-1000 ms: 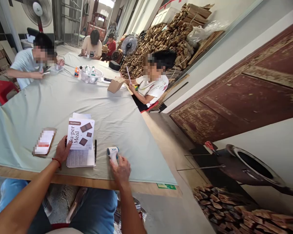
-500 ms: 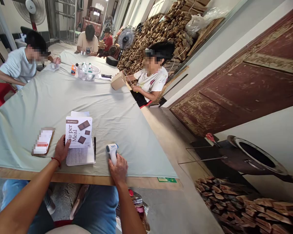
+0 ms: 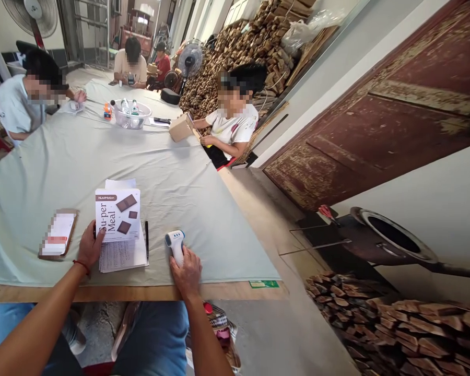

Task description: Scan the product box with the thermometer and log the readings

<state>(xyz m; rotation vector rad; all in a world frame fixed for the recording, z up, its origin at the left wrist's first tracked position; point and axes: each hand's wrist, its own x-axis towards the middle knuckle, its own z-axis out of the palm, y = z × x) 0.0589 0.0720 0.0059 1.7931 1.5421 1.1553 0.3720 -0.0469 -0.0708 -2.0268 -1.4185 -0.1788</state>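
L hand (image 3: 90, 245) grips NutriMotion pkt (image 3: 119, 216) o/ papers (image 3: 126, 256); R hand (image 3: 187, 270) round thermometer (image 3: 175, 242).

The right hand (image 3: 186, 270) partly covers the white-and-blue, gun-shaped plastic device (image 3: 175, 244); the left hand (image 3: 89, 246) is partly hidden behind the white, brown-printed rectangular pack (image 3: 118, 214). Writing on the white paper sheets (image 3: 122, 256) is illegibly small.
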